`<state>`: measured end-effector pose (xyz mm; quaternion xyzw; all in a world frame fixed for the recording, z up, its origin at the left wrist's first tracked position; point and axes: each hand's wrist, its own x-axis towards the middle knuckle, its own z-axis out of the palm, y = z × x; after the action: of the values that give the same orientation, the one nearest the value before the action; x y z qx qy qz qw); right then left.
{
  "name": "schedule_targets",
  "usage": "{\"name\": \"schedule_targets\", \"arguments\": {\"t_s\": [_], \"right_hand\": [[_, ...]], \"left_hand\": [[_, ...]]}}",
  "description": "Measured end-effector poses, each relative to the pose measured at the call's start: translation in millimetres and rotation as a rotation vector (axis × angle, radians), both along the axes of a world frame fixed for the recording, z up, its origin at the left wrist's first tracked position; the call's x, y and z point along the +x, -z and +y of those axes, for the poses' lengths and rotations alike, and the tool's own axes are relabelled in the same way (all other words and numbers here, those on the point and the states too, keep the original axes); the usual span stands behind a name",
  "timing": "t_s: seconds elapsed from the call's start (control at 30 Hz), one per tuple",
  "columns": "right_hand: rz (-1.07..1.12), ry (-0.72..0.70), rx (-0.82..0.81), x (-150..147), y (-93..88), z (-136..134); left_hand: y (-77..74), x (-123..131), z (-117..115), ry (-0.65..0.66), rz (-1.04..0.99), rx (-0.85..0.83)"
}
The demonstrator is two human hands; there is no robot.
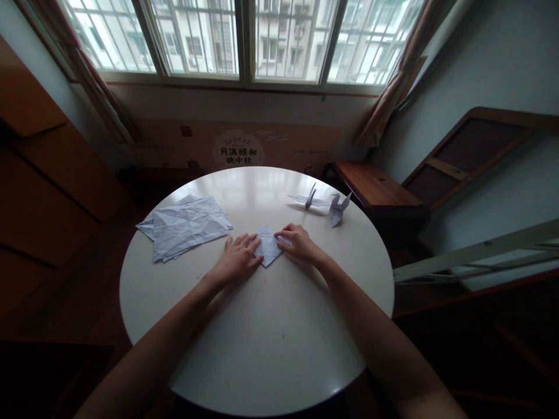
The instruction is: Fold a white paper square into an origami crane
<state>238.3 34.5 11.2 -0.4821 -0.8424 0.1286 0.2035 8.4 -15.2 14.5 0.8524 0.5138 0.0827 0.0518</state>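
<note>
A small folded paper square (pixel 268 247) lies on the round white table, turned so that one corner points toward me. My left hand (pixel 239 256) rests on its left side, fingers stretched out and pressing the paper down. On the right edge, my right hand (pixel 299 241) pinches the paper between thumb and bent fingers. Farther back to the right stand two folded paper cranes, one with wings spread (pixel 310 199) and another (pixel 338 209) nearer the table's edge. To the left is a stack of creased paper sheets (pixel 190 227).
The round white table (pixel 271 337) has a curved edge on all sides. Behind it are a printed box panel (pixel 279 145) and a barred window. A wooden bench (pixel 375 183) stands at the back right, with a wooden cabinet (pixel 39 186) at the left.
</note>
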Motion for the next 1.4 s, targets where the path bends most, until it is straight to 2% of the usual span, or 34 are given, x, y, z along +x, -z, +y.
{"name": "schedule_targets", "arguments": {"t_s": [0.9, 1.23, 1.4], "right_hand": [[-0.002, -0.002, 0.018, 0.5, 3.6, 1.7], [0.110, 0.136, 0.014, 3.7, -3.0, 5.4], [0.082, 0.127, 0.008, 2.2, -0.3, 5.9]], "left_hand": [[0.9, 0.4, 1.2, -0.005, 0.013, -0.010], [2.5, -1.7, 1.4, 0.010, 0.027, 0.036], [-1.6, 0.2, -1.8, -0.023, 0.000, 0.062]]}}
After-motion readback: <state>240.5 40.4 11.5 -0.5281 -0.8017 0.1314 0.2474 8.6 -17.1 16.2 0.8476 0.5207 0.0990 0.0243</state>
